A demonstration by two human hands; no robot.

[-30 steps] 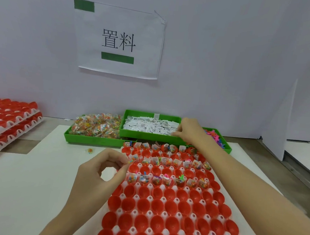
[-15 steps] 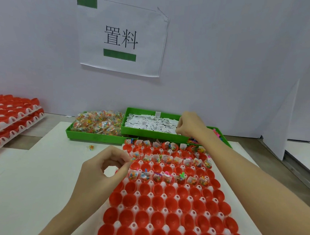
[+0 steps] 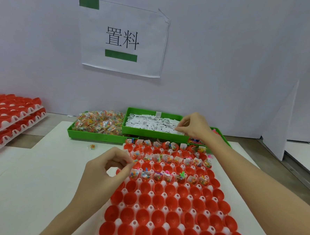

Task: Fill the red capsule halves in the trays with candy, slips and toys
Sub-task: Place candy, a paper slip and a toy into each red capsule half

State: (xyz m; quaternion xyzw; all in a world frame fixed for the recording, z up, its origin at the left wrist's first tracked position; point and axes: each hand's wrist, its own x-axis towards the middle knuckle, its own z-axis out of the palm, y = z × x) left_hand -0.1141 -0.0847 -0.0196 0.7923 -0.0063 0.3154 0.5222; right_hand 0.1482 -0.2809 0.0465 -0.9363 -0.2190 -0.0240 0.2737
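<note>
Capsule halves [image 3: 165,201]: red, open side up, seated in a white tray [image 3: 120,222] on the bench [image 3: 28,182], between the two forearms. Rows nearest the person hold nothing; three rows beyond the left hand carry candy, slips and toys, with bare rows between them.

Left hand [image 3: 102,172]: at the tray's left edge, thumb and forefinger pinched together on a small colourful piece, too small to identify, just above a filled half in the nearest filled row; remaining fingers curled.

Right hand [image 3: 195,127]: beyond the tray's far edge, over the right end of the slip bin [image 3: 149,133], fingertips curled down and pinching among the white slips [image 3: 150,123].

Candy bin [image 3: 95,136]: green, left of the right hand, heaped with clear packets of coloured candy [image 3: 99,122].

Toy bin [image 3: 223,139]: green, under the right wrist, mostly hidden; bright toys [image 3: 196,140] show at its near edge.

Loose candy packet [image 3: 92,146]: on the bench, beyond the left hand.

Stacked trays [image 3: 11,115]: red halves, far left of the left hand.

Sign [image 3: 122,37]: paper on the wall, above the bins.
</note>
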